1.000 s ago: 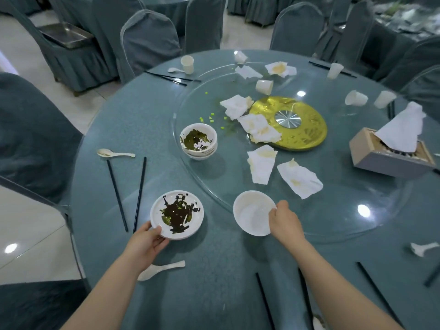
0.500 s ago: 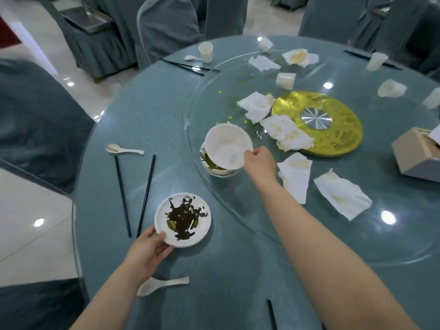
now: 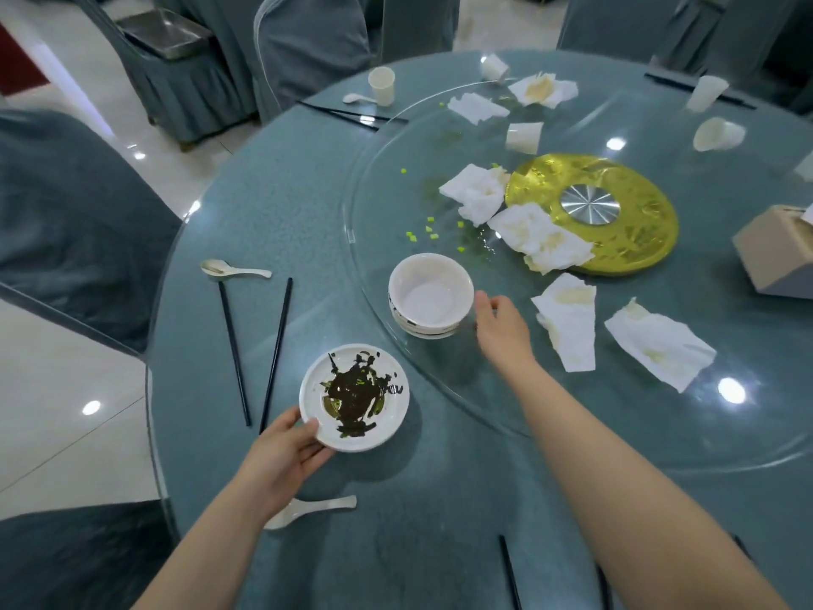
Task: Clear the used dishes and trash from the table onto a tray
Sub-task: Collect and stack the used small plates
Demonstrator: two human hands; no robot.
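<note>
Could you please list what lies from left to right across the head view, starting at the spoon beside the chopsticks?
Spoon → dirty plate → stacked bowls → right hand → gold disc → tissue box.

My left hand sits at seven o'clock, thumb on top and fingers curled beneath what it grips. My right arm stretches toward twelve, its hand at centre frame, fingers loose and slightly spread, gripping nothing.

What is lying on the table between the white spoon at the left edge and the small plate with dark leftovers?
In the head view, two black chopsticks lie between the white ceramic spoon and the round white plate with dark leftovers, which the left hand holds.
</note>
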